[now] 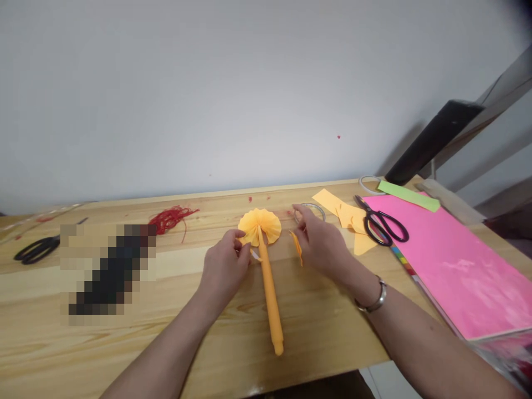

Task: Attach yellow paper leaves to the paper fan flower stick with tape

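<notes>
A pleated yellow-orange paper fan (266, 224) lies open on the table, joined at its middle to a rolled orange paper tube (271, 299) that points toward me. My left hand (226, 260) pinches the fan's left edge between thumb and fingers. By that thumb, a small pale strip, perhaps tape, touches the tube. My right hand (320, 241) is to the right of the fan, its fingers curled over a small folded orange paper piece (296, 247). Its fingertips are at a roll of clear tape (318, 209), which the hand partly covers.
Orange paper scraps (343, 211) and black-handled scissors (384, 226) lie to the right, beside pink paper sheets (465, 271) and a green strip (409, 195). Leftward are red string (170, 219), a blurred-out dark object (114, 271) and another pair of scissors (39, 249). A wall (249, 100) stands behind.
</notes>
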`<state>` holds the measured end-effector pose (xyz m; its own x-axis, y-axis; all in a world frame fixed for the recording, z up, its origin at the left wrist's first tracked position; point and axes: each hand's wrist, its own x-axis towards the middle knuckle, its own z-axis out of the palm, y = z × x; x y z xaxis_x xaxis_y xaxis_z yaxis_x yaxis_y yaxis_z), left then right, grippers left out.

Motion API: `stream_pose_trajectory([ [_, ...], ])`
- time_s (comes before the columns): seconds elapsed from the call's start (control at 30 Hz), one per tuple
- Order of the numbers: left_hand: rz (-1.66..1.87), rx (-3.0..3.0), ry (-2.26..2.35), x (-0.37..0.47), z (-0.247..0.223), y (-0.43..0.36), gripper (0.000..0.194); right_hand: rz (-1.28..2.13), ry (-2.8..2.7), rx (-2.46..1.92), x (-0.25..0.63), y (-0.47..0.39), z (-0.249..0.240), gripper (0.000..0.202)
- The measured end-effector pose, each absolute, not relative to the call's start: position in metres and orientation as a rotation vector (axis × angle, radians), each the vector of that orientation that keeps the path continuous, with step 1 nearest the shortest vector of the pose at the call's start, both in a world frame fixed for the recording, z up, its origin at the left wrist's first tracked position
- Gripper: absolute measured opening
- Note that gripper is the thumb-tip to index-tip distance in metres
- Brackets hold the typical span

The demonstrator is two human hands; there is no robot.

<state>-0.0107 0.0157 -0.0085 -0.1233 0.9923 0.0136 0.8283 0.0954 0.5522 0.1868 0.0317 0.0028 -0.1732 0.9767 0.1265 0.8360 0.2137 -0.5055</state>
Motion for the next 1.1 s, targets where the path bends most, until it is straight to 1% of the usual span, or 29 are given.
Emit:
stream_pose_trajectory([
  [0.07,0.547,1.854,2.027,-0.012,-0.009,0.016,0.026,0.443,-2.111,-1.748,0.195,0.038,0.006,0.048],
  [0.17,0.404,1.945,2.053,-0.013,-0.011,0.017,0.027,0.532,-2.211,-1.748,0.200,0.041,0.002,0.051],
  [0.37,0.206,2.051,2.115,-0.014,-0.009,0.013,0.042,0.527,-2.279,-1.762,0.197,0.039,-0.008,0.054],
  [0.47,0.182,2.056,2.148,-0.012,-0.009,0.011,0.042,0.563,-2.281,-1.770,0.196,0.039,-0.006,0.055],
  [0.57,0.303,2.085,2.155,-0.010,-0.010,0.012,0.038,0.669,-2.223,-1.753,0.195,0.041,-0.005,0.052],
  [0.67,0.562,2.087,2.051,-0.008,-0.012,0.013,0.031,0.756,-2.138,-1.700,0.196,0.044,-0.010,0.048],
  [0.77,0.790,1.893,1.875,-0.006,-0.006,0.012,0.023,0.947,-1.990,-1.619,0.197,0.047,-0.013,0.051],
  [0.87,0.796,1.478,1.670,-0.003,0.009,0.007,0.024,1.296,-1.728,-1.414,0.196,0.048,-0.005,0.055],
  [0.93,0.769,1.270,1.537,0.000,0.021,0.002,0.025,1.478,-1.560,-1.286,0.193,0.046,0.006,0.053],
  [1.03,0.744,1.087,1.373,0.006,0.031,-0.004,0.022,1.608,-1.396,-1.224,0.186,0.043,0.020,0.055],
  [1.1,0.777,1.006,1.293,0.011,0.030,-0.005,0.022,1.644,-1.347,-1.187,0.180,0.039,0.022,0.055],
])
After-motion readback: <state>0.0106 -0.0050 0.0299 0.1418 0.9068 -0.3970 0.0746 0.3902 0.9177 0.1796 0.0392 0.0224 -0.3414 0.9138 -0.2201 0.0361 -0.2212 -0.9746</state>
